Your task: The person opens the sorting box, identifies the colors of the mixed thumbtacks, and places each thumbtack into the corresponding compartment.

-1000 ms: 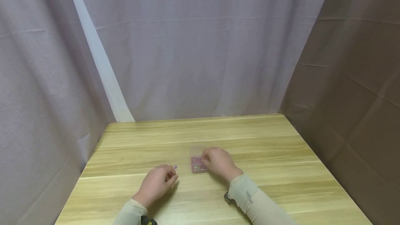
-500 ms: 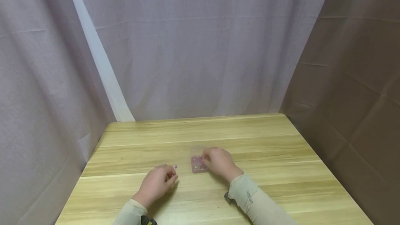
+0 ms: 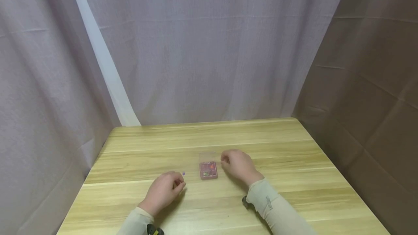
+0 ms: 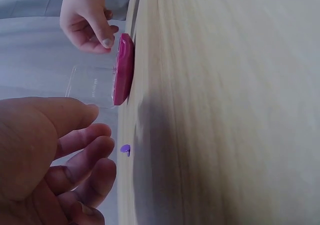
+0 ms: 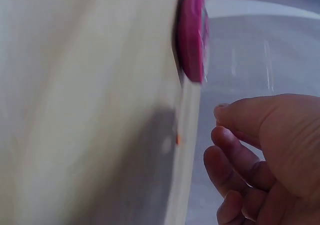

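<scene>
A small pink box (image 3: 208, 170) lies on the table with its clear lid (image 3: 207, 156) folded back. Green and orange bits show in its compartments, too small to identify. My left hand (image 3: 165, 191) hovers over the wood left of the box, fingers loosely curled with nothing between them. Just beyond its fingertips lies a small purple piece (image 4: 125, 149) with a flat round head and a short stem, like a tack. To the right of the box, my right hand (image 3: 239, 165) is apart from it, thumb and forefinger near each other, and I see nothing held.
A small orange speck (image 5: 178, 140) appears on the table near the right hand in the right wrist view. The wooden table (image 3: 137, 144) ends at grey curtains (image 3: 209, 53) behind and a darker curtain (image 3: 365, 93) on the right.
My right hand has left the box and moved to the right, uncovering an orange bit inside. The left hand and the purple piece have stayed put.
</scene>
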`<state>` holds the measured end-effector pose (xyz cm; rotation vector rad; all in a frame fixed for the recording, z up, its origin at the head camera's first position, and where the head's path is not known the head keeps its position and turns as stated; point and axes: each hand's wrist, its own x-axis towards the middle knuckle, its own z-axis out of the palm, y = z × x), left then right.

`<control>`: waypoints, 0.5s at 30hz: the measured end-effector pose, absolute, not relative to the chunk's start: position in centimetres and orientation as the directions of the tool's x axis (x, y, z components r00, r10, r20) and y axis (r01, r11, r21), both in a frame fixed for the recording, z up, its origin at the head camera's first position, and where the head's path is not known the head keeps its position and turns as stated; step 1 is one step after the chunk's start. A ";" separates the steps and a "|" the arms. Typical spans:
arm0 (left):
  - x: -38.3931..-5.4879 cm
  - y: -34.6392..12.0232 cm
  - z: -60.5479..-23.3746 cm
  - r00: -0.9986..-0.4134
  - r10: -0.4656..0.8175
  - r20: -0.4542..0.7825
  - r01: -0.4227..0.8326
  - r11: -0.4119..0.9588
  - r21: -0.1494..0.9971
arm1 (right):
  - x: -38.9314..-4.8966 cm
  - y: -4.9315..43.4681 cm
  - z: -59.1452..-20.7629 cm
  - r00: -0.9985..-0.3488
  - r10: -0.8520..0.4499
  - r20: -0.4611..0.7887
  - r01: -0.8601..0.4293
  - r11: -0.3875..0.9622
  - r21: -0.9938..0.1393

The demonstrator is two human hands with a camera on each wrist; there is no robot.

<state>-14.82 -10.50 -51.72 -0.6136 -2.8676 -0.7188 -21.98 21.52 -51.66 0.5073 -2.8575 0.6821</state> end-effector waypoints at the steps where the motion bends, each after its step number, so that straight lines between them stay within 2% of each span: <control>1: -14.8 -10.5 -51.7 -0.910 0.355 0.212 0.413 0.805 0.425 | -22.2 21.8 -51.5 -0.933 -0.276 0.231 -0.350 0.845 -0.404; 7: -14.8 -10.6 -51.8 -0.913 0.353 0.205 0.407 0.804 0.433 | -23.0 23.2 -51.0 -0.952 -0.225 0.207 -0.291 0.877 -0.382; 15: -14.7 -10.7 -51.9 -0.914 0.353 0.199 0.405 0.798 0.446 | -23.3 23.2 -51.1 -0.962 -0.232 0.146 -0.271 0.886 -0.377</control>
